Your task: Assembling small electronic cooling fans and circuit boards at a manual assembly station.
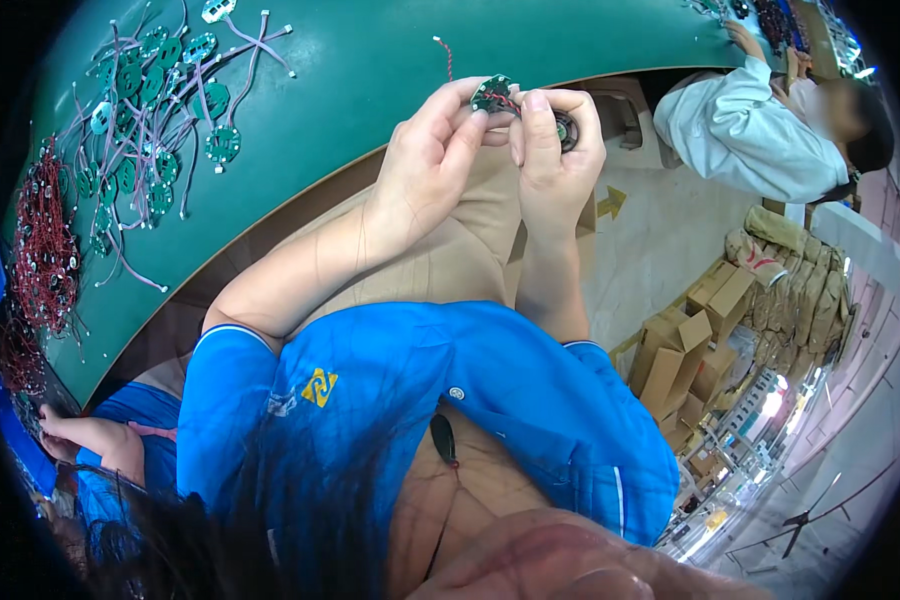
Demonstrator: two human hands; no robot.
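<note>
Head view: your left hand (425, 150) pinches a green board (492, 93) at the fingertips, while your right hand (555, 155) grips a dark round part (566, 131) between thumb and fingers. The board lies just left of the round part, by the near edge of the table (350, 80). Red wires (503, 100) cross the board, running rightward toward your right thumb; you cannot tell where they end. A twisted lead (449, 60) points away from you, beyond your left hand.
</note>
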